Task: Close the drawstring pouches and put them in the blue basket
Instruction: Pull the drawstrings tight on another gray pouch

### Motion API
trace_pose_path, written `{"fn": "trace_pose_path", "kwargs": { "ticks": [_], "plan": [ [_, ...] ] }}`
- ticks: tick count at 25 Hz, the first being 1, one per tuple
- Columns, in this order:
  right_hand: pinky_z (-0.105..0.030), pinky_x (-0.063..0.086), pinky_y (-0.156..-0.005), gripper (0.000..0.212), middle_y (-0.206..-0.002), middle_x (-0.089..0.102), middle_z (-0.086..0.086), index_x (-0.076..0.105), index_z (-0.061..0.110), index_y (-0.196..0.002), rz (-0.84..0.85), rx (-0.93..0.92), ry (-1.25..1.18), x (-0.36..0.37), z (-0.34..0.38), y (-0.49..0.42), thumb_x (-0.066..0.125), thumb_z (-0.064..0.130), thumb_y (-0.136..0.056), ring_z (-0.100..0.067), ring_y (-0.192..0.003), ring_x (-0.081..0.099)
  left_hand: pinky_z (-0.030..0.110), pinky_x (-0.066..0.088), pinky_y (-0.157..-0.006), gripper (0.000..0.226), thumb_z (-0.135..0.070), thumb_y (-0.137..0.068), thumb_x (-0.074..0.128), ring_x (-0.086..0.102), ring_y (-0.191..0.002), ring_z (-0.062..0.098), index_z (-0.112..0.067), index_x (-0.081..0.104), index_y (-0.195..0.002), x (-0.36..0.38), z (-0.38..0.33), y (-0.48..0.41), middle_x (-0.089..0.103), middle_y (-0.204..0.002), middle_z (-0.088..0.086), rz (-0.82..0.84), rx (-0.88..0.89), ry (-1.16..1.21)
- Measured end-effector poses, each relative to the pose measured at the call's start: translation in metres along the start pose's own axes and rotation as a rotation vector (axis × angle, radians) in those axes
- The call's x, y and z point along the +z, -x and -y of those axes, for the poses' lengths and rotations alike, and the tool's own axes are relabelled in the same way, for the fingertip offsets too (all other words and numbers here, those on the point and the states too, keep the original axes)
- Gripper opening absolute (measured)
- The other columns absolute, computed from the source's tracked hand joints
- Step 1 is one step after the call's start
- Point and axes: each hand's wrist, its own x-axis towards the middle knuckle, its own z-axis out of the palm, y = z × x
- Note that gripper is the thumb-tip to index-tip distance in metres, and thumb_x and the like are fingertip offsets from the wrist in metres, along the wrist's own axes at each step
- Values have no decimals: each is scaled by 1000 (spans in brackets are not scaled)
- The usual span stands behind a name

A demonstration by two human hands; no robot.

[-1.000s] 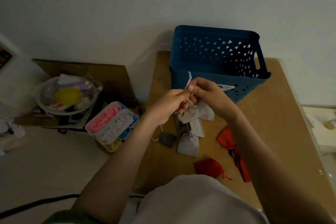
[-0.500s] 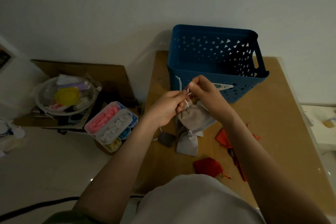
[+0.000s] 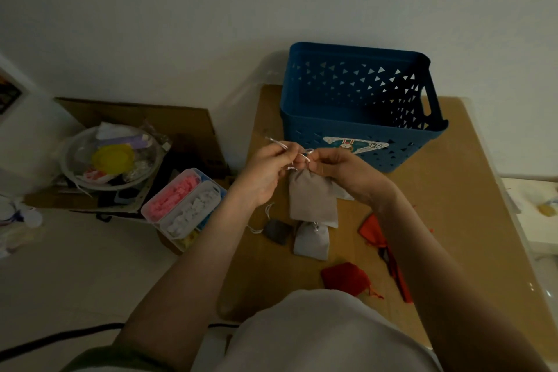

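- The left hand pinches one end of the white drawstring between thumb and fingertips; the cord runs out toward 10 o'clock.
- The right hand has its fingers curled and pinches the cord's other loop just beside the pouch neck.
- The beige pouch hangs between both hands above the table, neck gathered, body pointing to 6 o'clock.
- The blue basket stands on the table at 12 o'clock from the hands, just beyond them.
- At 6 o'clock from the held pouch lies a pale grey pouch, with a dark grey pouch touching its 9 o'clock side.
- One red pouch lies at 5 o'clock; another red pouch is partly hidden under the right forearm.
- Off the table at 9 o'clock sits a compartment box.
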Motion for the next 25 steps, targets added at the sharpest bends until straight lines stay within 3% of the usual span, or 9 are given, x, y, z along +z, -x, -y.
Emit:
{"fn": "trace_pose_path", "kwargs": {
  "ticks": [4,7,10,13,16,18,20,23,25],
  "plan": [
    [-27,42,-78,13,-87,59,-6,59,10,-90,-19,-15,-205,4,-5,-2,48,7,-95,-16,-83,54,12,49,-67,4,-9,-89,61,63,-72,3,-10,65,-88,-9,-5,-7,66,-79,0,21,88,-279],
    [-22,46,-72,20,-82,59,-2,56,9,-88,-37,-17,-357,7,-4,-2,40,0,-96,-12,-77,56,18,50,-72,3,-16,-87,66,65,-80,4,-15,68,-89,-15,-11,-11,69,-85,-2,54,252,-717],
    [-21,46,-67,19,-81,58,-3,55,10,-87,-68,-5,-378,12,-6,-3,40,1,-96,-11,-72,55,28,45,-74,10,-24,-91,61,59,-82,14,-15,66,-93,-8,-11,-12,66,-85,-1,-38,489,-1322],
    [-21,46,-65,19,-78,58,-1,54,11,-87,-99,-46,-351,14,-6,-4,41,3,-97,-10,-70,54,34,42,-63,11,-13,-84,69,59,-58,25,-7,59,-83,0,2,-16,62,-63,5,-217,902,-1626],
    [-26,47,-67,20,-80,60,-3,57,11,-93,-134,-53,-373,12,-7,-4,38,6,-100,-13,-70,56,30,43,-57,15,-8,-77,72,57,-45,22,-8,57,-75,2,14,-19,58,-53,3,-329,1127,-1567],
    [-33,48,-72,24,-89,60,-10,60,16,-106,-111,-40,-415,10,-6,-5,37,10,-101,-19,-77,58,30,43,-58,10,-11,-86,55,58,-50,21,-9,58,-78,3,16,-17,59,-57,3,-336,1194,-1519],
    [-34,51,-79,24,-96,63,-11,61,15,-111,-59,-28,-400,12,-4,-5,40,14,-99,-21,-85,61,30,43,-60,18,-16,-89,44,58,-55,19,-9,58,-81,1,17,-14,60,-62,3,-320,1207,-1532],
    [-32,48,-76,21,-85,62,-11,63,7,-92,-88,-22,-323,14,0,-7,46,17,-97,-19,-78,58,33,45,-62,21,-18,-91,42,60,-61,20,-8,59,-86,-1,19,-13,62,-69,4,-303,1146,-1504],
    [-30,46,-73,22,-76,60,-6,62,10,-82,-146,-33,-282,16,2,-7,46,15,-97,-16,-71,56,34,45,-63,25,-20,-91,41,62,-65,22,-6,62,-89,1,17,-12,64,-74,7,-274,1042,-1360]
  ]
}}
